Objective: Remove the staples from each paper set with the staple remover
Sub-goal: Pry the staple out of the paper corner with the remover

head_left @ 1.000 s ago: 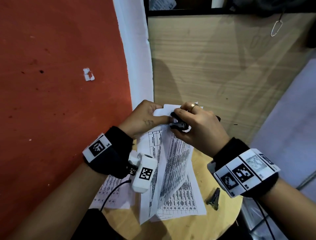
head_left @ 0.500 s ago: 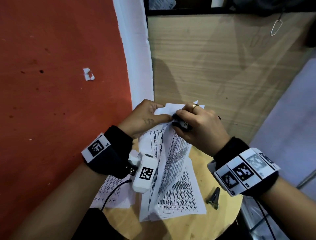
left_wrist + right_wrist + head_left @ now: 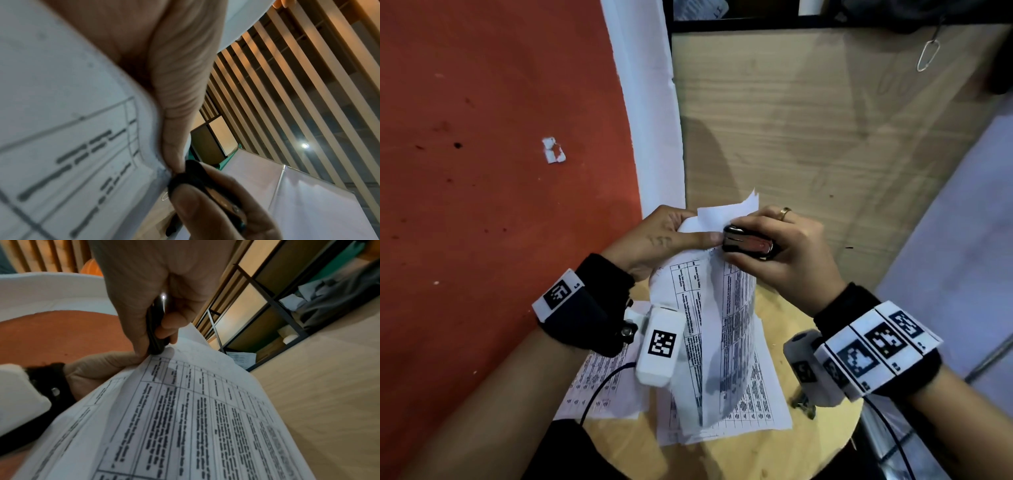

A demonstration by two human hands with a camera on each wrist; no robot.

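Since the earlier frames both hands have lifted a little and the right hand (image 3: 784, 253) has rolled outward, so the remover (image 3: 748, 241) now shows its long side with a shiny metal strip, where before only its black nose showed. The top corner of the set (image 3: 709, 308) now sticks up free above the hands, and the right wrist unit has come in front of the dark clip on the table.

The right hand's fingers and thumb are curled round the remover, a small black plastic body with glossy metal inside; its nose sits at the top edge of the set, touching the left thumb tip. The left hand (image 3: 657, 240) pinches the set's upper corner, thumb on the printed face, fingers behind. The staple itself cannot be made out.

The set is thin white paper printed with ruled tables of small text; it hangs bowed and folded lengthwise, its lower end over the table's middle. More printed sheets (image 3: 602, 387) lie flat beneath, one reaching past the table's left edge. The table (image 3: 822, 445) is round, of pale, smooth wood grain. Behind stand a matte red wall (image 3: 482, 171) and a pale laminate panel (image 3: 808, 137).
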